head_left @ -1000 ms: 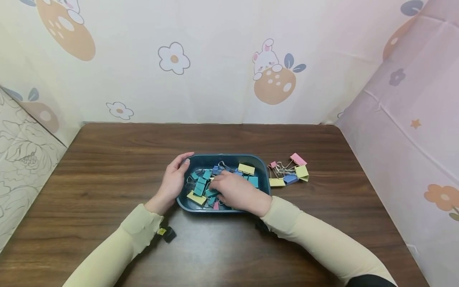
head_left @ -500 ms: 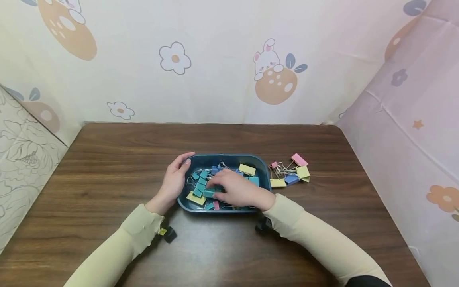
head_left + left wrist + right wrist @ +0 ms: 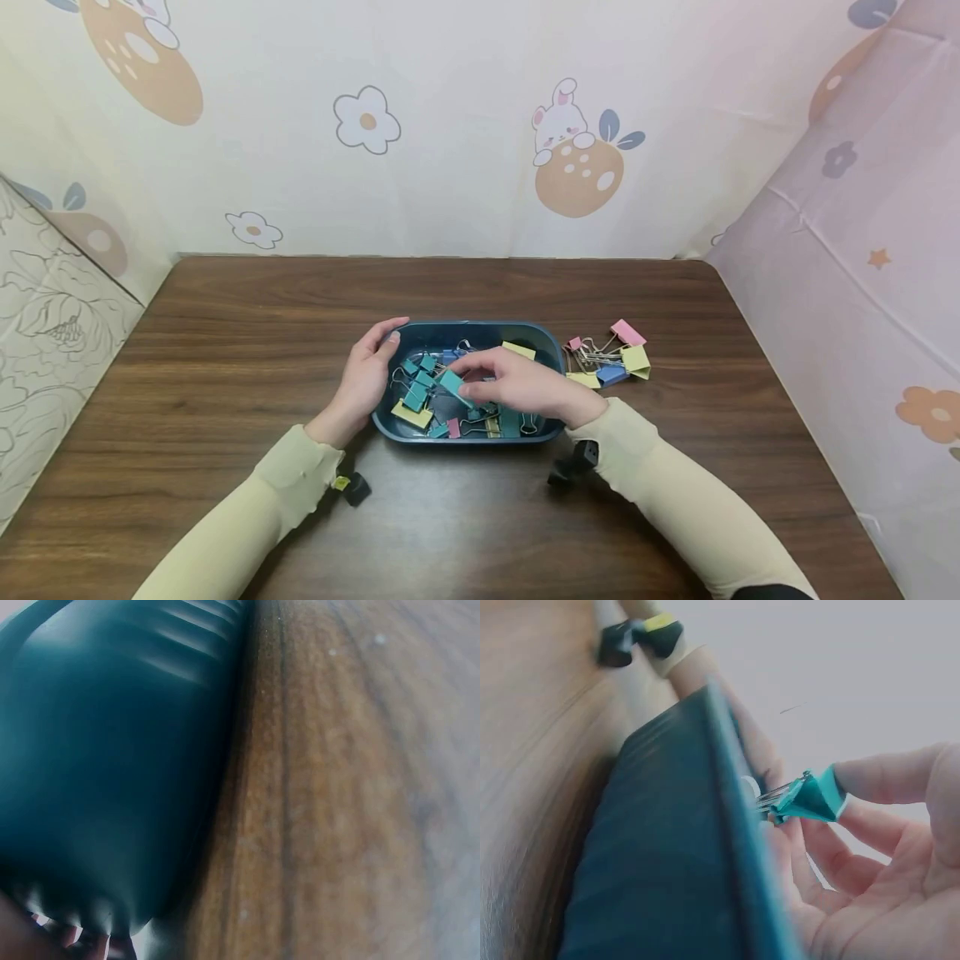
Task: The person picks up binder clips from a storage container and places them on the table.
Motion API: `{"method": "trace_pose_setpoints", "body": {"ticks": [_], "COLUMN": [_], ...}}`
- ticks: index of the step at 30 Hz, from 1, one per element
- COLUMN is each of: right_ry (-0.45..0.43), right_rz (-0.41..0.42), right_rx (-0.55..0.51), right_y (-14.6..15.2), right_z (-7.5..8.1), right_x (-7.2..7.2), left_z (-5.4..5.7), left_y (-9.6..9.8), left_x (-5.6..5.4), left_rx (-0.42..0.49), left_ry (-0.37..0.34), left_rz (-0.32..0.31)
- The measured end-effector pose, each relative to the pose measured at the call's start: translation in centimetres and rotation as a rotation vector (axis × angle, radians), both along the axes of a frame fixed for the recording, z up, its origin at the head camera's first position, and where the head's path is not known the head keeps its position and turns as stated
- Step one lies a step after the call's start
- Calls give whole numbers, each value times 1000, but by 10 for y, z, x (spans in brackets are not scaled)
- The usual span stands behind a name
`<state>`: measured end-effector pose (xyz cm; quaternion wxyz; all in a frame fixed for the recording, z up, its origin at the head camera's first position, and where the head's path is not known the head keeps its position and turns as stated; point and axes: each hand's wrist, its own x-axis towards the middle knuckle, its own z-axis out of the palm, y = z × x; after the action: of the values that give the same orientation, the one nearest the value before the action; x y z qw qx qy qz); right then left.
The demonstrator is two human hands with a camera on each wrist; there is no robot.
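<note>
In the head view my right hand (image 3: 528, 385) pinches a teal binder clip (image 3: 452, 385) between thumb and fingers, above the contents of a dark blue tray (image 3: 465, 441). The right wrist view shows that teal clip (image 3: 819, 796) at the fingertips, its wire handles pointing away from the hand. My left hand (image 3: 360, 382) grips the tray's left end, thumb over the rim and fingers along the outside. Inside the tray lie teal, yellow, blue and pink binder clips, among them a yellow clip (image 3: 412, 415) and a pink one (image 3: 453, 428). My right hand covers some of them.
Right of the tray, a small pile of binder clips lies on the brown wooden table (image 3: 247, 350): a yellow clip (image 3: 636, 361), a blue clip (image 3: 612, 375) and pink ones, such as a pink clip (image 3: 628, 332). Patterned cloth (image 3: 450, 192) hangs behind the table.
My right hand has risen from among the clips and drawn back to the right, with a teal clip now between its fingers. The left hand stays at the tray's end.
</note>
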<state>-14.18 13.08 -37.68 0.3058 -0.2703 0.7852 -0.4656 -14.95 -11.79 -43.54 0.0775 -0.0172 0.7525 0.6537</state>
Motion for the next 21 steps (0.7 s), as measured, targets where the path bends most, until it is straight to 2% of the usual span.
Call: {"method": "trace_pose_setpoints", "body": {"ticks": [3, 5, 14, 21], "right_ry": [-98, -123, -90, -72], "right_rz": [-51, -83, -204, -314], "right_rx": [-80, -110, -125, -208], "right_y": [7, 12, 45, 89], "right_z": [5, 8, 15, 18], "right_x": [2, 3, 8, 6], "left_z": [-1, -2, -3, -2], "left_y": [-1, -1, -1, 0], "left_x": [-1, -1, -2, -2], "left_rx": [0, -2, -18, -17], "left_ry": [3, 5, 14, 8], "left_rz": [2, 4, 10, 11]}}
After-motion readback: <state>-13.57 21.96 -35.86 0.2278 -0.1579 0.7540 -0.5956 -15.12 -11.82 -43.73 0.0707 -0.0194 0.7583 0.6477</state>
